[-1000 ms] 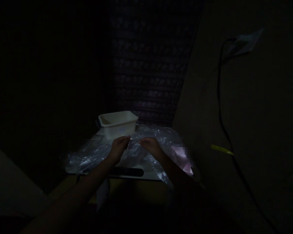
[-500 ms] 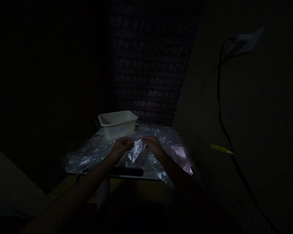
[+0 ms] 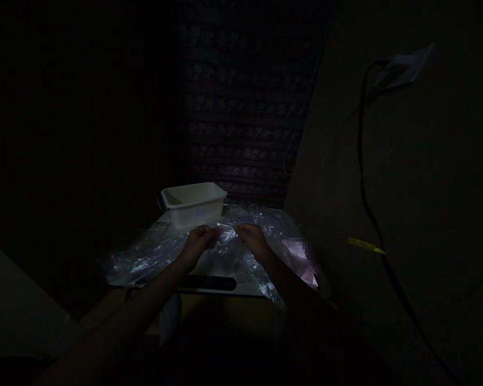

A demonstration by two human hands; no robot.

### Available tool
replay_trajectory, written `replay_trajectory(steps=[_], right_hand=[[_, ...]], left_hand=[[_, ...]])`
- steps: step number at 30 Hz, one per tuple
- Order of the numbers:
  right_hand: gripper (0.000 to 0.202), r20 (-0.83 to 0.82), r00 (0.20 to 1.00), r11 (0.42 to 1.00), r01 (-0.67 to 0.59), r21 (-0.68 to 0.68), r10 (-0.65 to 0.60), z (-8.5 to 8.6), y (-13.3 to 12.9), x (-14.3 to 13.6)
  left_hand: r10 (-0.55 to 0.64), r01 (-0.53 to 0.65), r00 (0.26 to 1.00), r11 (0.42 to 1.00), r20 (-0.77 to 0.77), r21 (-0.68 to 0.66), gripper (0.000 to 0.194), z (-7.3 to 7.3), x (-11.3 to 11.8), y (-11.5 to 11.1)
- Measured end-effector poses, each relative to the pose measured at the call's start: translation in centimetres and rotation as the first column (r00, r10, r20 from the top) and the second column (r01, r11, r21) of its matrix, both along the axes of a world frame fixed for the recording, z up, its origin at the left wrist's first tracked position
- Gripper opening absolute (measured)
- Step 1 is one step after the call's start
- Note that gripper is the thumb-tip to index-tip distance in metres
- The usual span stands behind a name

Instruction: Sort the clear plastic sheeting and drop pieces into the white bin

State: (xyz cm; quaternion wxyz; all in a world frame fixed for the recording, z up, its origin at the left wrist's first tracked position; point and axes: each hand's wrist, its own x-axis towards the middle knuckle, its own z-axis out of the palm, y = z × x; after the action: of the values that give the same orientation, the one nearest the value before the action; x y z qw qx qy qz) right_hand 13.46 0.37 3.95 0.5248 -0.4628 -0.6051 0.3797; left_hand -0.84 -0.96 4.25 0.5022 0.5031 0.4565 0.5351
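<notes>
A small clear plastic bag [image 3: 226, 234], shiny and crinkled, is stretched between my two hands above the table. My left hand [image 3: 199, 242] pinches its left side with the fingertips closed. On the opposite side my right hand [image 3: 253, 238] grips it between thumb and fingers. Beneath and around both hands, more clear plastic [image 3: 139, 262] lies loosely over the table [image 3: 245, 287]. The dim light hides the finer detail of the bag and whether anything is inside it.
A white plastic tub [image 3: 197, 209] stands at the table's back left. Pink sheets [image 3: 301, 262] lie at the right edge. A dark slot [image 3: 211, 282] runs along the front edge. At right, a black cable [image 3: 362, 161] with a yellow tag [image 3: 364, 245] hangs by the wall.
The bag hung down as a bright pointed flap between my hands; now it is lifted and bunched flatter between the fingertips. My hands have barely shifted.
</notes>
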Motion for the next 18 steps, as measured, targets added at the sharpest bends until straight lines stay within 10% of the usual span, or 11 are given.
replay_trajectory(steps=[18], right_hand=[[0.027,0.081,0.995,0.997,-0.065,0.035,0.062,-0.32,0.21,-0.09]], left_hand=[[-0.038,0.037,0.996,0.999,0.081,0.016,0.015,-0.35,-0.35,0.33]])
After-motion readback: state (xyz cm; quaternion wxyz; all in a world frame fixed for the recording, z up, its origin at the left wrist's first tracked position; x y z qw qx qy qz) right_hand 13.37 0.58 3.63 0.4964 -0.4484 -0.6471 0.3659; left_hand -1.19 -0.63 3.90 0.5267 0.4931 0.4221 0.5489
